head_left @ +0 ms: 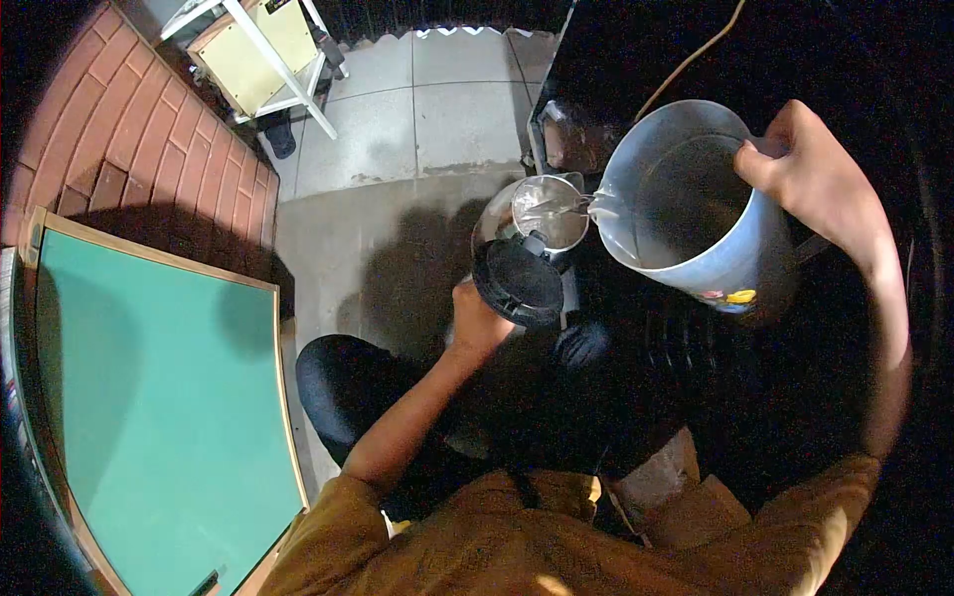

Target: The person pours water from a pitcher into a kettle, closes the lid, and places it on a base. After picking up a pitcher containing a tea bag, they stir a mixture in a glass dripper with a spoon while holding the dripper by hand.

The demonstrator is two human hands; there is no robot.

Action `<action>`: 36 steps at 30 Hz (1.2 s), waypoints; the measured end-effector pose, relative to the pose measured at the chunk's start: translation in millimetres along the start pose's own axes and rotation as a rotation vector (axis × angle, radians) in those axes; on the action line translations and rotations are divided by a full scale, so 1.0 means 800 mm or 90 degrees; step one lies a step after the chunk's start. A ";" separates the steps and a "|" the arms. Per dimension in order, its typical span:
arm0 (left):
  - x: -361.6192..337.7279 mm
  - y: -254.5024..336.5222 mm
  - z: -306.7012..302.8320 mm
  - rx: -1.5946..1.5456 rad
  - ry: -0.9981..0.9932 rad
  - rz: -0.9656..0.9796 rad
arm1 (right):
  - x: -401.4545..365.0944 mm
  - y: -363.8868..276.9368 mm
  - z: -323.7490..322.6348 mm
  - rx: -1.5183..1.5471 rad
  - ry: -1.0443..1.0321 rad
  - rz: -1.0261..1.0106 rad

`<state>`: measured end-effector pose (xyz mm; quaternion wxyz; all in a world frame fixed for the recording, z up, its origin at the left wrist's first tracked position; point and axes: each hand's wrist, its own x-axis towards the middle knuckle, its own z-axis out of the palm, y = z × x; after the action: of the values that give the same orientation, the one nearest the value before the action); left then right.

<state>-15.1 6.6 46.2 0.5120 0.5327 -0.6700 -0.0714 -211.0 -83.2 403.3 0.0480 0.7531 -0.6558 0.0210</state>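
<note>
My right hand (810,179) grips the handle side of a large light-blue pitcher (730,263), which is tilted to the left. Water runs from its spout into a metal kettle (550,214) with an open top. The kettle's black lid (518,282) stands open toward me. My left hand (479,323) is closed at the kettle's near side, beside the lid; its fingers are partly hidden, and it appears to hold the kettle's handle.
A green board (169,397) with a wooden frame leans at the left, by a brick wall (139,129). A white metal stand (273,60) is at the upper left. Cardboard (696,507) lies near my lap. A cable (693,60) hangs at the upper right.
</note>
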 end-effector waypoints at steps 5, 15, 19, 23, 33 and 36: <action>0.004 0.002 -0.001 -0.011 0.031 -0.002 | -0.006 -0.010 -0.003 0.002 0.012 0.012; 0.016 0.013 -0.009 -0.062 0.038 0.000 | -0.006 -0.014 -0.005 -0.002 0.009 0.002; 0.012 0.008 -0.008 -0.028 0.019 0.009 | -0.006 -0.016 -0.009 0.019 0.019 -0.016; 0.006 0.004 -0.002 -0.033 0.027 0.011 | -0.008 -0.016 -0.007 0.021 0.034 -0.030; 0.018 0.017 -0.007 -0.172 0.071 -0.029 | -0.009 -0.021 -0.008 0.013 0.034 -0.013; 0.019 0.017 -0.005 -0.149 0.055 -0.035 | -0.011 -0.018 -0.008 0.034 0.073 -0.052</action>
<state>-19.1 2.1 65.9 0.5969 0.4899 -0.6198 -0.1400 -197.5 -72.2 408.1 0.0662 0.7777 -0.6201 0.0792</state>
